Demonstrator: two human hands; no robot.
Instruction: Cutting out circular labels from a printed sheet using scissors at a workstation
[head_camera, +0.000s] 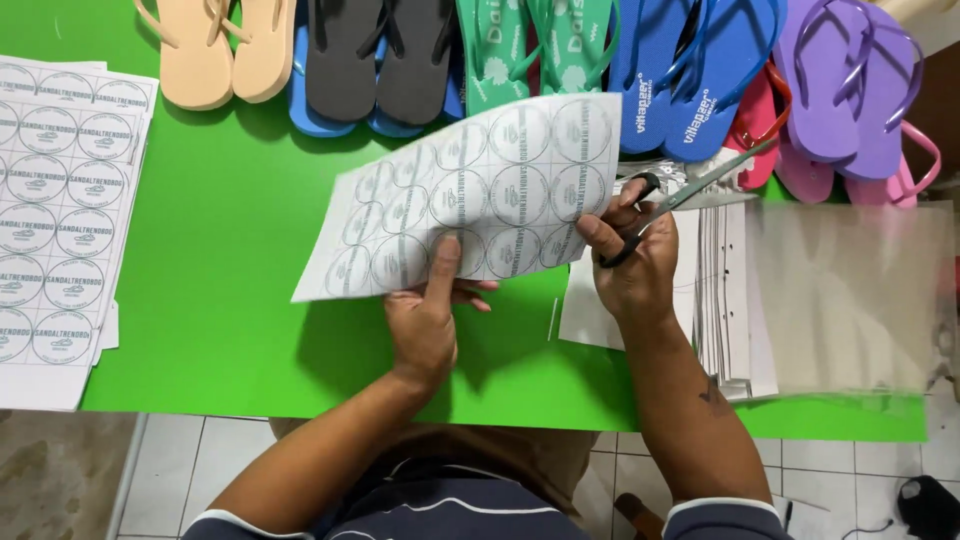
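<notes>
The left hand (425, 325) holds a sheet of round labels (470, 195) above the green worktop (220, 260), its grip clamped on the sheet's near edge, thumb on top and fingers beneath. The sheet tilts, its right end higher and farther. The right hand (632, 262) has its grip closed through the black handles of a pair of scissors (680, 200), whose blades point far and right, just beside the sheet's right edge. More label sheets (60, 200) lie stacked at the left of the worktop. Cut paper strips (730, 290) and clear plastic bags (850, 295) lie at the right. Along the far edge sits a row of flip-flops (420, 60) in beige, black, green, blue, pink and purple.
</notes>
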